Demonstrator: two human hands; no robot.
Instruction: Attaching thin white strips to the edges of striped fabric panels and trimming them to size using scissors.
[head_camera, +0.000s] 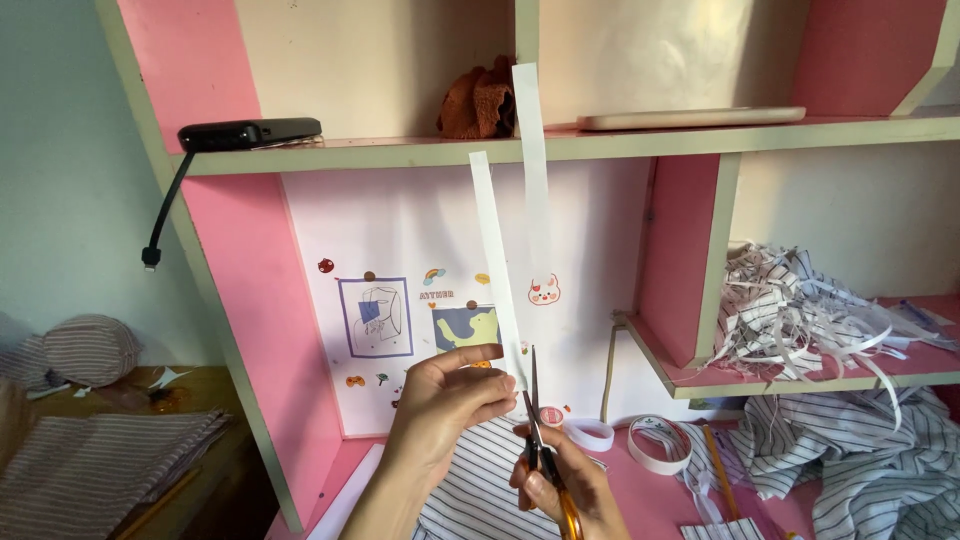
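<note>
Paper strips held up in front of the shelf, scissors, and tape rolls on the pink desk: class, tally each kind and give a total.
Upright white paper strips: 2, the shorter strip pinched in the left hand, the taller strip beside it
Scissors: 1, in the right hand
Tape rolls: 2, the small roll and the large roll
Total: 5

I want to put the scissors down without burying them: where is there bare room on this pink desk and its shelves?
Bare patches: the upper shelf between the black box-shaped device and the rust-orange cloth, and the pink desk surface by the white tape rolls. Crowded: the right shelf's pile of white paper strips and the striped fabric below.
</note>
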